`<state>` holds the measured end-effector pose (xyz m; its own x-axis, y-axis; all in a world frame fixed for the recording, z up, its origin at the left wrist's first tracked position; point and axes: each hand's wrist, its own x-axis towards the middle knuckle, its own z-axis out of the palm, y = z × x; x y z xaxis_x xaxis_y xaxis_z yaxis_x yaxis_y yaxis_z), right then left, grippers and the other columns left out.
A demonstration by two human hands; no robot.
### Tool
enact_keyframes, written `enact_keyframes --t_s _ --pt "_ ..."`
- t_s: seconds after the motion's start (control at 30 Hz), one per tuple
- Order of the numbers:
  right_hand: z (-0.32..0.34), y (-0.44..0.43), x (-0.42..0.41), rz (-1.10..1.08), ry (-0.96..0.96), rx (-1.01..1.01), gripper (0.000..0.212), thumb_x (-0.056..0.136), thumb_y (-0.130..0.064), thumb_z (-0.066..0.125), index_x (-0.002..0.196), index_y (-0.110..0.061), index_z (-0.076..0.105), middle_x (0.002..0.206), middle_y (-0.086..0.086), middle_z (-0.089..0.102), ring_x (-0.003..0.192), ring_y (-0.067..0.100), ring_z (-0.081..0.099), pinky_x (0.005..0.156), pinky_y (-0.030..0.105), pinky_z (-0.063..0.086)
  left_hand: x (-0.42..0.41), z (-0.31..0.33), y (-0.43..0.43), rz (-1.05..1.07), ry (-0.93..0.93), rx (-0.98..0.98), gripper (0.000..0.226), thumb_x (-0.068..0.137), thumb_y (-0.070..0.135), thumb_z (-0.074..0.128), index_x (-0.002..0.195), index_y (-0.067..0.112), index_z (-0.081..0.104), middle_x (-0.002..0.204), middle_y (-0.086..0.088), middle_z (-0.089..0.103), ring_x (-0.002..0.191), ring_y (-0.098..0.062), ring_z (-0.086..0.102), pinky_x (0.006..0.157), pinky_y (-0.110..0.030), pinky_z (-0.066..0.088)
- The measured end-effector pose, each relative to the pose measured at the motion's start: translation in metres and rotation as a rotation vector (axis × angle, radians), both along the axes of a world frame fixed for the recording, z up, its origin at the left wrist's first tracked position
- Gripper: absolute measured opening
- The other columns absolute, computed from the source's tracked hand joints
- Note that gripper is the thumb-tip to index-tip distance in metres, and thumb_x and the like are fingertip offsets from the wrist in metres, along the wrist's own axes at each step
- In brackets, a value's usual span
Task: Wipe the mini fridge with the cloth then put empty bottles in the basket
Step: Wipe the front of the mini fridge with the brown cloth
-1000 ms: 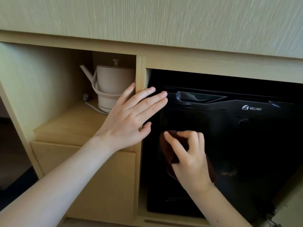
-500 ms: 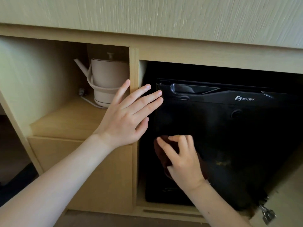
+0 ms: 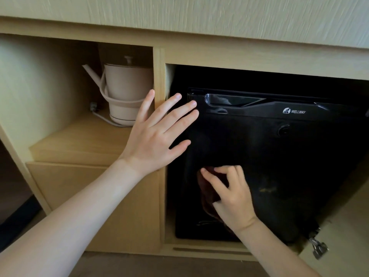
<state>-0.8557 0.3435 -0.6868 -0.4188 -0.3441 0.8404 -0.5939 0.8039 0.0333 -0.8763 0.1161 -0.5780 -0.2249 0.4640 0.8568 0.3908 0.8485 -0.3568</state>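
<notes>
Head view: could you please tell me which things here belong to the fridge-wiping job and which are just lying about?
Job: mini fridge; brown cloth, gripped by the right hand against the fridge door; left hand, open at the door's top-left corner.
Lying about: beige kettle and its cord on the shelf; cabinet door hinge.

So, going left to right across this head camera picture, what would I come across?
Beige kettle → left hand, fingers spread → right hand gripping the dark cloth → Wellway logo on the mini fridge → metal hinge at the lower right.
</notes>
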Motion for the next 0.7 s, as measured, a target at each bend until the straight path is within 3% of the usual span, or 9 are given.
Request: enact_keyframes --t_s 0.07,0.17,0.37,0.47,0.57,0.63,0.7 --pt "0.023 0.0 -0.001 -0.052 0.059 -0.206 0.042 0.077 -0.006 0.082 0.117 -0.007 0.071 0.107 0.012 0.053 0.095 0.026 0.052 0.075 0.027 0.048 0.0 0.0 0.001 0.01 0.038 -0.023 0.053 0.09 0.036 0.067 0.138 0.016 0.059 0.148 -0.001 0.05 0.141 -0.025 0.04 0.12 -0.056 0.016" --pt "0.035 -0.013 -0.006 -0.054 0.102 -0.321 0.037 0.08 -0.007 0.08 0.116 -0.006 0.071 0.11 0.01 0.049 0.096 0.028 0.054 0.075 0.03 0.05 0.0 0.001 0.003 -0.008 0.049 -0.056 0.054 0.091 0.033 0.066 0.14 0.015 0.056 0.15 -0.002 0.047 0.142 -0.026 0.039 0.12 -0.056 0.018" --pt "-0.021 -0.001 -0.001 0.036 0.016 0.143 0.044 0.079 -0.005 0.066 0.123 -0.01 0.067 0.113 0.009 0.044 0.094 0.027 0.048 0.072 0.036 0.051 -0.003 -0.001 0.016 -0.029 0.05 -0.11 0.054 0.092 0.029 0.064 0.142 0.012 0.053 0.152 -0.002 0.045 0.143 -0.026 0.038 0.119 -0.056 0.022" --pt "0.001 0.016 0.002 -0.025 0.016 -0.042 0.041 0.079 -0.001 0.069 0.12 -0.01 0.069 0.109 0.009 0.049 0.094 0.027 0.05 0.072 0.034 0.051 -0.004 -0.004 0.025 -0.05 0.044 -0.116 0.055 0.093 0.029 0.064 0.143 0.011 0.053 0.153 -0.003 0.044 0.144 -0.026 0.036 0.12 -0.054 0.02" --pt "0.04 0.026 -0.003 -0.111 0.102 -0.313 0.031 0.083 -0.014 0.079 0.113 -0.009 0.073 0.105 0.012 0.054 0.094 0.026 0.053 0.073 0.027 0.047 -0.007 -0.006 0.032 -0.064 0.036 -0.144 0.054 0.093 0.029 0.064 0.143 0.01 0.053 0.153 -0.003 0.043 0.144 -0.027 0.035 0.121 -0.053 0.021" --pt "0.043 0.028 -0.008 -0.107 0.134 -0.324 0.031 0.084 -0.014 0.079 0.114 -0.009 0.073 0.108 0.011 0.052 0.095 0.027 0.053 0.075 0.026 0.047 -0.009 -0.007 0.037 -0.081 0.028 -0.141 0.055 0.093 0.028 0.064 0.143 0.01 0.052 0.153 -0.003 0.044 0.144 -0.027 0.035 0.12 -0.053 0.022" --pt "0.021 0.032 -0.009 -0.067 0.137 -0.208 0.034 0.084 -0.009 0.075 0.118 -0.011 0.072 0.111 0.008 0.047 0.095 0.029 0.052 0.074 0.031 0.048 -0.01 -0.01 0.042 -0.098 0.023 -0.138 0.056 0.092 0.028 0.066 0.143 0.009 0.052 0.153 -0.003 0.044 0.144 -0.028 0.036 0.12 -0.052 0.022"
